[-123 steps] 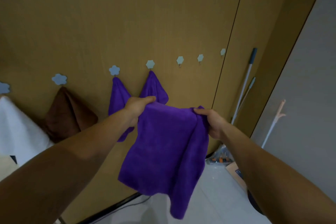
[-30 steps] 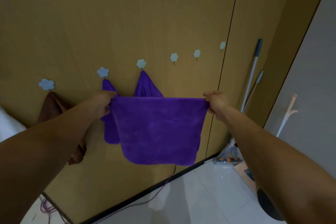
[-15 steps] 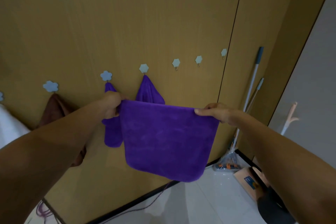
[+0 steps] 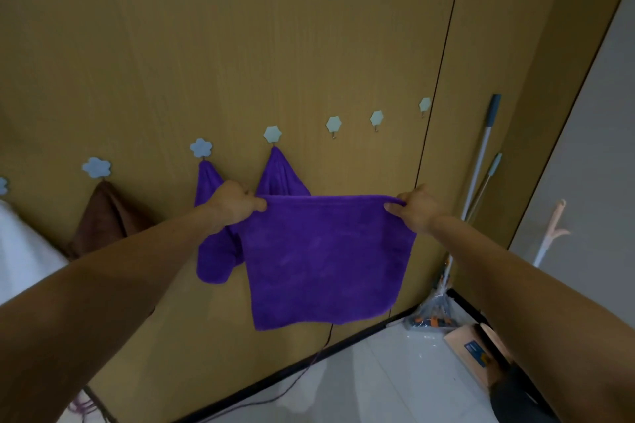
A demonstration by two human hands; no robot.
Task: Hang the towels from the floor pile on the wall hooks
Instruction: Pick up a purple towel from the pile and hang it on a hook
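Head view: left hand (image 4: 237,204) and right hand (image 4: 417,209) each pinch 1 top corner of a square purple microfibre towel (image 4: 326,257), fingers curled over the hem, thumbs behind. The towel is stretched flat in the air in front of the tan wood-grain wall panel (image 4: 240,45), with its top edge level, its long axis parallel to the hook row, and the rest hanging free. Key relation: the first free pale-blue hexagon hook (image 4: 333,124) sits above the middle of that top edge, between both hands and marginally nearer the right. 2 more free hooks run toward the panel's right edge. To the left, 2 purple towels hang from hooks, 1 (image 4: 213,251) partly behind the left wrist, the other (image 4: 280,175) just behind the held towel, then a brown towel (image 4: 106,216) and a white one (image 4: 20,251) at the panel's left edge. Judgement: next lift 1 corner or a loop to that hook; I cannot see a loop. The floor pile is not in view.
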